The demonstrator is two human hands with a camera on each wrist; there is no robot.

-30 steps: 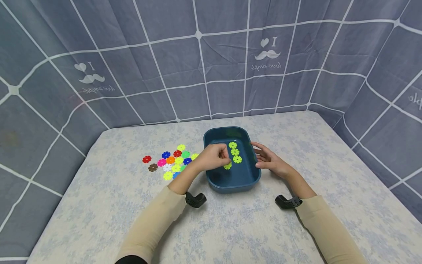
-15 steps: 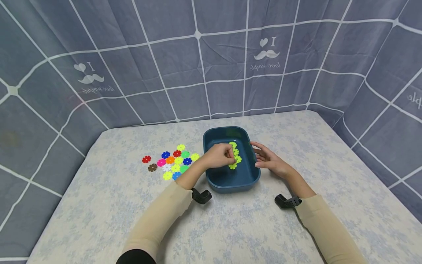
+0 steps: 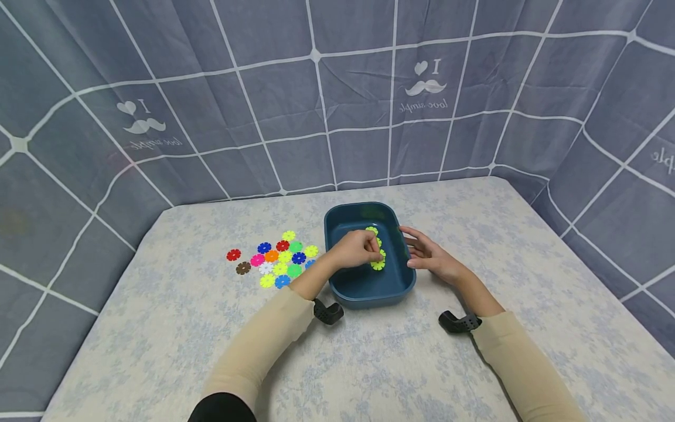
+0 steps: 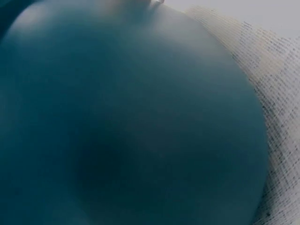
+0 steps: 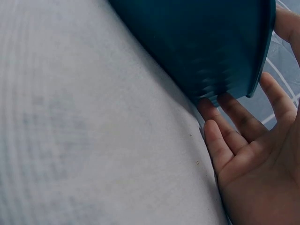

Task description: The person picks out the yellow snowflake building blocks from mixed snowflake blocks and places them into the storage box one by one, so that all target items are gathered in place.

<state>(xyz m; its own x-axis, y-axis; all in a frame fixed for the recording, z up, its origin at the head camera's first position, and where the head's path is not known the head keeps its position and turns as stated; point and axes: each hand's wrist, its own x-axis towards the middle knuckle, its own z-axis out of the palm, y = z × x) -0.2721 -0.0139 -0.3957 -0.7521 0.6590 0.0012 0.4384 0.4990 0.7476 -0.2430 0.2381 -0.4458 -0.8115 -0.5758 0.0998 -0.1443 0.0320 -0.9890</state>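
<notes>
A dark blue rectangular plastic bin (image 3: 372, 293) holds a column of yellow-green snowflake discs. My left hand (image 3: 354, 250) reaches in over the bin's left rim and pinches a yellow-green snowflake disc (image 3: 378, 265) between thumb and fingertips at the column's near end. The hand covers part of the other discs. Bin wall (image 4: 140, 117) fills most of the left wrist view. My right hand (image 3: 435, 259) rests along the outside of the bin's right wall, fingers spread and relaxed; in the right wrist view its fingertips (image 5: 225, 101) lie against that wall.
Left of the bin, a loose cluster of colourful snowflake discs (image 3: 271, 256) lies on the patterned tablecloth (image 3: 174, 305). A red disc (image 3: 234, 255) and a brown disc (image 3: 243, 268) sit at its outer left. A grey-blue gridded curtain (image 3: 358, 99) hangs behind.
My left hand has moved right inside the bin, carrying the yellow-green snowflake disc up to the column's near end. My right hand has stayed against the bin's side.
</notes>
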